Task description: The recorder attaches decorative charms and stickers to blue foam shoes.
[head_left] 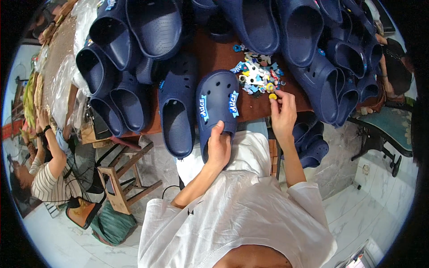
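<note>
My left hand (219, 147) grips a navy clog (217, 96) by its opening, thumb on top and the other fingers inside. Two blue-and-white lettered charms sit on the clog's upper, one toward each side, between open round holes. My right hand (283, 114) pinches a small round yellow charm (273, 96) at the near edge of a charm pile (255, 73). White, blue, yellow and dark pieces make up that pile. Just left of the held clog lies another navy clog (178, 120), its opening toward me.
Several navy clogs (156, 31) crowd the brown-covered table (208, 56), with more at the right (321, 85) and below its edge (313, 145). A wooden stool (127, 178) stands lower left. One person in stripes (53, 178) works at the left; another in black (395, 67) is at the right.
</note>
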Available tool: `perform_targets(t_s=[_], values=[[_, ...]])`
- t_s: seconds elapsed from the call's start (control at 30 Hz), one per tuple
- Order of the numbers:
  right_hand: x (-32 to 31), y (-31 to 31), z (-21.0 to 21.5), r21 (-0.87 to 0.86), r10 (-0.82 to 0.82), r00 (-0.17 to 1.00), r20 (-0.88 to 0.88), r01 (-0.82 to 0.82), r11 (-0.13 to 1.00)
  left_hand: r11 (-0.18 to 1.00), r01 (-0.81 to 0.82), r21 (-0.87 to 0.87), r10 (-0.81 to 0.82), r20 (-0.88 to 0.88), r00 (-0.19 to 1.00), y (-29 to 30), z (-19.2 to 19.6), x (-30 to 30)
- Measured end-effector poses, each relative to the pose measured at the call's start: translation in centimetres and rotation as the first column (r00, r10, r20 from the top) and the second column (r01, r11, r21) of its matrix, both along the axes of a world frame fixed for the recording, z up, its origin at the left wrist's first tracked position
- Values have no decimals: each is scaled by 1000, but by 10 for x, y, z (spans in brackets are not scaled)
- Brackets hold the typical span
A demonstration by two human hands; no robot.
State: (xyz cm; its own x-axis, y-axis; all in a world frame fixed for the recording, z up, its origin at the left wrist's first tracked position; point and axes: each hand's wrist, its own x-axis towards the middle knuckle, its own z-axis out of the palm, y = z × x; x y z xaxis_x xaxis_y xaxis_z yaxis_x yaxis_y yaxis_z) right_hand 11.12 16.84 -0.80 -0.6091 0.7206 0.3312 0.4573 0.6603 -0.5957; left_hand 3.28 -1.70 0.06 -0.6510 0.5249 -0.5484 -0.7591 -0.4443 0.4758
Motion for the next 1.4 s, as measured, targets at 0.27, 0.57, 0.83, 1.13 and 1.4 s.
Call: perform_targets(t_s=[0.27,0.57,0.83,1.13,1.4], values=[[-12,-2,3,-110,0,1000,-12,-1,994,999,26,-28,-27,-30,999,1,-2,2],[-83,-17,45,-63,353,907,-228,-376,925,992,81,-101,-82,-12,997,1,2,-2],[-99,-18,44,88,601,783,-158,-595,799,988,110,-106,-110,6,994,0,-2,-6],[-91,-21,43,-134,486,842,-235,-523,841,949,211,-235,-239,-101,966,-2,7,-2],[-85,-22,52,-200,443,858,-260,-497,845,872,289,-395,-393,-211,895,-4,17,2]])
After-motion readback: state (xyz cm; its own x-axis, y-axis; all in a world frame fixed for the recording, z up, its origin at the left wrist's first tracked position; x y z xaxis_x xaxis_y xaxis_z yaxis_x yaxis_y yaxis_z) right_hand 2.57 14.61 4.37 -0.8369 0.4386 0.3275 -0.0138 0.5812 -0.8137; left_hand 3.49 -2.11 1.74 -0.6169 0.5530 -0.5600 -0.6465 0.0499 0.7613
